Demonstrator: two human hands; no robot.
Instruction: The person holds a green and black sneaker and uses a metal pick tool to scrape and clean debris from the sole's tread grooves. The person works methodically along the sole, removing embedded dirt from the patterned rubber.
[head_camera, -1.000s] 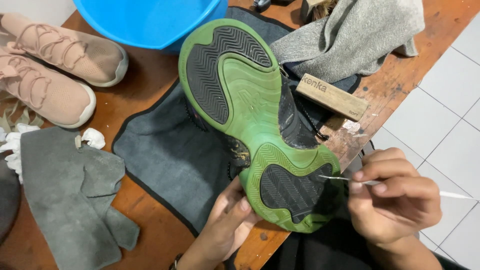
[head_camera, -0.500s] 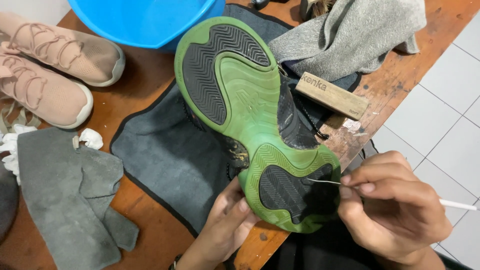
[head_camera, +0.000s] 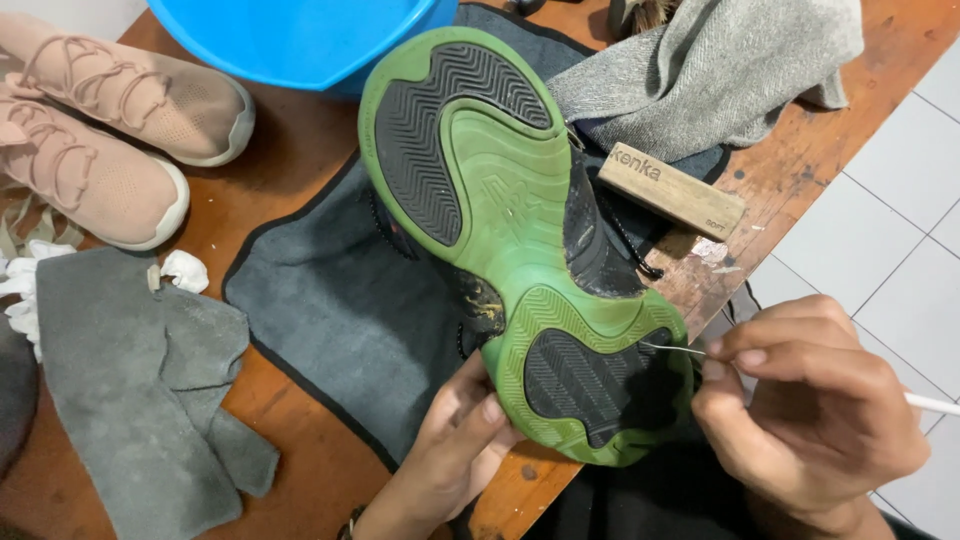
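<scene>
A black shoe with a green and dark grey sole (head_camera: 500, 210) is turned sole-up over a dark grey mat (head_camera: 330, 310). My left hand (head_camera: 450, 450) grips its heel from below, thumb on the sole's edge. My right hand (head_camera: 810, 420) pinches a thin pointed tool with a white handle (head_camera: 935, 403); its metal tip (head_camera: 665, 348) touches the grooves of the dark heel patch.
A wooden brush block (head_camera: 675, 190) and a grey knitted cloth (head_camera: 710, 70) lie behind the shoe. A blue basin (head_camera: 300, 35) stands at the back. Two pink sneakers (head_camera: 100, 130) and a grey rag (head_camera: 140, 390) lie left. White floor tiles (head_camera: 880, 220) lie past the wooden table's edge (head_camera: 810, 150).
My right hand has shifted slightly along the heel, and the tool tip has moved across the dark grooves. The shoe and my left hand have barely moved.
</scene>
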